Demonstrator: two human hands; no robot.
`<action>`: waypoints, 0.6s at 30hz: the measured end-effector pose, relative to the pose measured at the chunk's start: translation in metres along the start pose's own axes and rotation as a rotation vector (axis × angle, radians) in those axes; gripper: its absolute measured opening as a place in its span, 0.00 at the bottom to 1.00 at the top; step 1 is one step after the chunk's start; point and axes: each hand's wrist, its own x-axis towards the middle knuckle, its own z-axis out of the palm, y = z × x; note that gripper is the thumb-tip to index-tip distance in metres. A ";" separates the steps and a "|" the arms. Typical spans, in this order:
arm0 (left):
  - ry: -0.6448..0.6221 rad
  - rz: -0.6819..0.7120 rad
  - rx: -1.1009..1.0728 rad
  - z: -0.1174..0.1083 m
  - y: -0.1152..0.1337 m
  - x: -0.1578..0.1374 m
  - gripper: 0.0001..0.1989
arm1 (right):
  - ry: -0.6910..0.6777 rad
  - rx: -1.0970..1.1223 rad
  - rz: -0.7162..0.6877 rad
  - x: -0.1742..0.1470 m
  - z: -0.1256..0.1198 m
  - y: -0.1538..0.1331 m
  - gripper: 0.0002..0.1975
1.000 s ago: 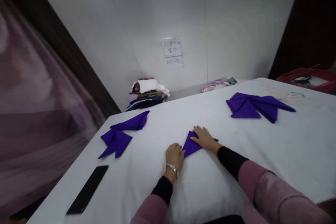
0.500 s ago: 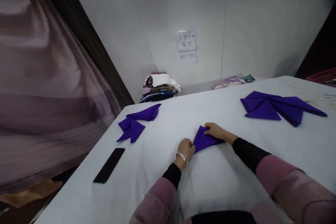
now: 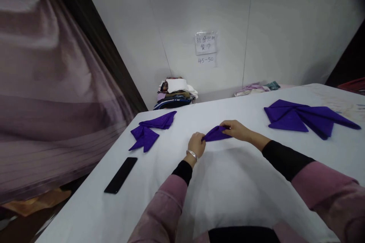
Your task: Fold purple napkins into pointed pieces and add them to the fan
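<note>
Both hands pinch the small folded purple cloth napkin (image 3: 216, 134) mid-tabletop (image 3: 242, 182), left hand (image 3: 196, 145) gripping its near tip, right hand (image 3: 235, 129) its far end. Keeping the pull even and the edges matched should hold the crease sharp.

Wall note (image 3: 205, 43) too small to read. Red crate (image 3: 355, 84) cut by right edge. Both hands' fingertips hidden in purple napkin (image 3: 216, 134) folds.
</note>
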 end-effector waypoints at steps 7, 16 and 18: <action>-0.120 0.331 0.415 0.015 -0.016 -0.022 0.12 | -0.151 -0.425 -0.318 -0.066 0.059 0.022 0.19; -0.162 0.391 0.326 0.023 -0.036 -0.056 0.18 | -0.144 -0.368 -0.384 -0.111 0.093 0.035 0.19; -0.137 0.398 0.288 0.023 -0.038 -0.058 0.20 | -0.079 -0.287 -0.430 -0.111 0.093 0.035 0.18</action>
